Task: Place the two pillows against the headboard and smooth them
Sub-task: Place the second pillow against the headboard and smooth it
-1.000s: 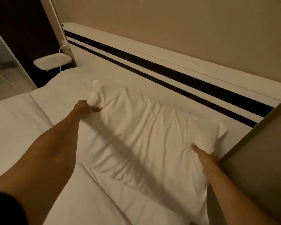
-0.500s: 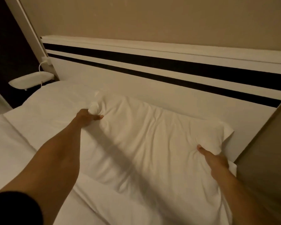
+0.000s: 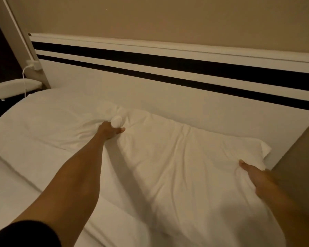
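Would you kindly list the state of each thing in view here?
Right-hand white pillow: lying flat by headboard, wrinkled, gripped at two corners.
Left-hand white pillow: lying flat, fairly smooth.
Left hand: shut on pillow corner.
Right hand: gripping pillow edge.
White cable: plugged in.

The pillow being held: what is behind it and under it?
Behind the pillow stands the striped headboard. Under it lies white bedding, with a second pillow to its left. What lies directly beneath is covered. Both hands, left and right, grip it.
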`<state>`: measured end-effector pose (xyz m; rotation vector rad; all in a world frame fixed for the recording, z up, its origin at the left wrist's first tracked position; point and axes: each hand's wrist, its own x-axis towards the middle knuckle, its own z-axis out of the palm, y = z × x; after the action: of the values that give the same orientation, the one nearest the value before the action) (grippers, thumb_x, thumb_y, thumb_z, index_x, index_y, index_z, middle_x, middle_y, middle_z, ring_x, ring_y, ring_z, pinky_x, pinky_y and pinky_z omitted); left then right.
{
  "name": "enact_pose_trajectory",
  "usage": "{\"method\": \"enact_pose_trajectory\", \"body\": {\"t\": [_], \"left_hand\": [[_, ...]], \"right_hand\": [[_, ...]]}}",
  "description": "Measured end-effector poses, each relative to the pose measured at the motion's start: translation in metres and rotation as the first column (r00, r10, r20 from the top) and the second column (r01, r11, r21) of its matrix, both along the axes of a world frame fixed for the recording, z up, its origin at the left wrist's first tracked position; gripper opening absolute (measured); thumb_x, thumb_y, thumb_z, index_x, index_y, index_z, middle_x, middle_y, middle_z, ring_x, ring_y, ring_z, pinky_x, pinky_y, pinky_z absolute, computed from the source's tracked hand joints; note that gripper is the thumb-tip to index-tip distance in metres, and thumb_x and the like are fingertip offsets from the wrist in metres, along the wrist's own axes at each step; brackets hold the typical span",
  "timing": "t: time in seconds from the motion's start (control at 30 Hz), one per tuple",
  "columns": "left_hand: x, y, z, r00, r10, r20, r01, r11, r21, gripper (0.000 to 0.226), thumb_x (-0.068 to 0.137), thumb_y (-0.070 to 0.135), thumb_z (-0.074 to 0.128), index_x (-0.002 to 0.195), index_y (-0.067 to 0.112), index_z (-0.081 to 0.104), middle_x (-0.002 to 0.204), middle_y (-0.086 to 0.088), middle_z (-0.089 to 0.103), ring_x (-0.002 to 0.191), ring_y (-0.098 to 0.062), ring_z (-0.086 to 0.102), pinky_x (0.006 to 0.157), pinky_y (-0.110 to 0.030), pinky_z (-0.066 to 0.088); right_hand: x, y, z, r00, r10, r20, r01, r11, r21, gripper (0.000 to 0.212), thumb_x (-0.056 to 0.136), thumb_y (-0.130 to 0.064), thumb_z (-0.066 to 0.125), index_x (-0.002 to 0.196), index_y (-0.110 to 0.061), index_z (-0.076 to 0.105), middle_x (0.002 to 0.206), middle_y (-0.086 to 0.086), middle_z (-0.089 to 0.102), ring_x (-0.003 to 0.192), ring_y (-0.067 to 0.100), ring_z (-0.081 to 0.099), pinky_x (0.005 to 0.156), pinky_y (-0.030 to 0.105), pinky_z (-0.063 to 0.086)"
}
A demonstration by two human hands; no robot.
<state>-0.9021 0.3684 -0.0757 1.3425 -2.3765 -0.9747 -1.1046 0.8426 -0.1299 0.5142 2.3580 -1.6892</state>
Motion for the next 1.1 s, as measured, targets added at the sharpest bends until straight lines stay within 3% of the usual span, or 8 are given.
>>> {"method": "enact_pose_trajectory", "body": {"t": [0.17,0.3,0.43,0.53,0.63,0.8,1.0,1.1], "left_hand": [[-0.034,-0.022,0.009,0.999,-0.03,-0.037,0.027,0.997,-0.068,0.07,0.078,0.051,0.072,0.126,0.002,0.059,0.13,-0.02,0.06,0.12,-0.037,0.056,0.098,-0.039,0.044],[-0.047,-0.039,-0.007,1.0,-0.011,-0.02,0.01,0.999,-0.039,0.074,0.078,0.05,0.072,0.13,-0.001,0.055,0.133,-0.022,0.057,0.123,-0.039,0.053,0.099,-0.041,0.043],[-0.04,-0.051,-0.038,0.999,-0.007,0.048,0.009,0.998,-0.058,0.081,0.082,0.052,0.066,0.138,-0.004,0.045,0.139,-0.025,0.051,0.128,-0.04,0.048,0.104,-0.042,0.038],[-0.037,-0.056,-0.057,0.997,-0.012,0.081,0.015,0.999,-0.038,0.092,0.088,0.055,0.056,0.149,-0.004,0.022,0.146,-0.026,0.043,0.133,-0.04,0.043,0.107,-0.044,0.035],[-0.038,-0.054,-0.077,0.993,-0.059,0.107,0.064,0.997,-0.049,0.077,0.095,0.051,0.046,0.145,-0.006,0.031,0.143,-0.029,0.045,0.132,-0.042,0.044,0.11,-0.045,0.034],[-0.045,-0.041,-0.087,0.987,-0.068,0.145,0.086,0.988,-0.125,0.074,0.096,0.055,0.034,0.143,-0.002,0.034,0.148,-0.025,0.039,0.137,-0.04,0.036,0.113,-0.052,0.027],[-0.07,-0.01,-0.071,0.958,-0.207,0.199,0.253,0.935,-0.249,0.062,0.098,0.051,0.03,0.136,0.004,0.044,0.147,-0.017,0.04,0.139,-0.033,0.034,0.113,-0.053,0.025],[-0.079,0.005,-0.07,0.951,-0.229,0.209,0.286,0.909,-0.303,0.066,0.098,0.053,0.028,0.145,0.007,0.035,0.156,-0.012,0.031,0.145,-0.026,0.025,0.117,-0.048,0.019]], "right_hand": [[-0.006,-0.002,-0.008,1.0,-0.021,0.013,0.021,0.999,-0.05,0.101,0.062,-0.052,0.083,0.141,-0.005,0.041,0.137,0.021,0.05,0.122,0.043,0.05,0.104,0.055,0.041],[-0.011,-0.003,-0.019,1.0,-0.03,0.007,0.03,0.998,-0.052,0.101,0.063,-0.052,0.083,0.141,-0.004,0.041,0.138,0.02,0.05,0.123,0.042,0.049,0.105,0.055,0.041],[-0.01,-0.008,-0.028,0.998,-0.055,-0.02,0.057,0.994,0.088,0.105,0.067,-0.055,0.079,0.146,-0.003,0.033,0.146,0.021,0.042,0.13,0.043,0.043,0.108,0.051,0.038],[-0.005,-0.012,-0.036,1.0,-0.022,-0.006,0.022,0.989,0.147,0.109,0.071,-0.059,0.073,0.148,0.001,0.025,0.151,0.023,0.035,0.136,0.044,0.036,0.111,0.049,0.033],[0.005,-0.021,-0.045,0.999,-0.002,-0.05,0.014,0.97,0.243,0.102,0.082,-0.06,0.06,0.149,0.002,0.016,0.149,0.028,0.035,0.132,0.047,0.039,0.108,0.049,0.032],[0.02,-0.033,-0.053,0.969,0.144,-0.2,-0.033,0.879,0.477,0.074,0.097,-0.05,0.036,0.154,-0.013,0.007,0.156,0.025,0.02,0.135,0.048,0.033,0.109,0.057,0.027],[0.028,-0.034,-0.047,0.954,0.223,-0.199,-0.063,0.802,0.594,0.066,0.101,-0.045,0.029,0.154,-0.012,0.009,0.16,0.019,0.015,0.143,0.04,0.024,0.112,0.052,0.024],[0.031,-0.036,-0.04,0.941,0.247,-0.23,-0.034,0.748,0.663,0.064,0.102,-0.043,0.028,0.154,-0.01,0.012,0.16,0.02,0.015,0.146,0.036,0.019,0.114,0.048,0.02]]}}
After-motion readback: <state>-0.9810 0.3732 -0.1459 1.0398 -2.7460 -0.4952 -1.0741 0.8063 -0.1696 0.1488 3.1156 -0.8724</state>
